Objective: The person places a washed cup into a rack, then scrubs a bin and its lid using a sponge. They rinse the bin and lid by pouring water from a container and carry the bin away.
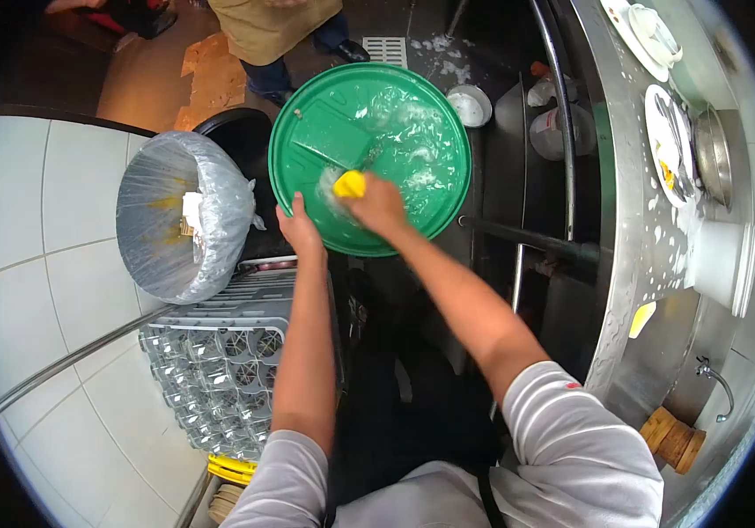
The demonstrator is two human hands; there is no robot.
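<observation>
A round green lid (324,97), wet and with soapy water on its inner face, is held out in front of me. My left hand (302,231) grips its lower left rim, thumb over the edge. Closed round a yellow sponge (350,184), my right hand (379,207) presses on the lid's lower middle, slightly blurred by motion. Foam lies around the sponge and over the right half of the lid. The underside of the lid and most fingers of my left hand are hidden.
A lined bin (153,176) stands left, above a rack of glasses (219,370). The metal counter (628,176) on the right bears plates (670,145) and white containers (722,264). Beyond the lid stands a person in an apron (263,31). A white bowl (469,106) sits low behind it.
</observation>
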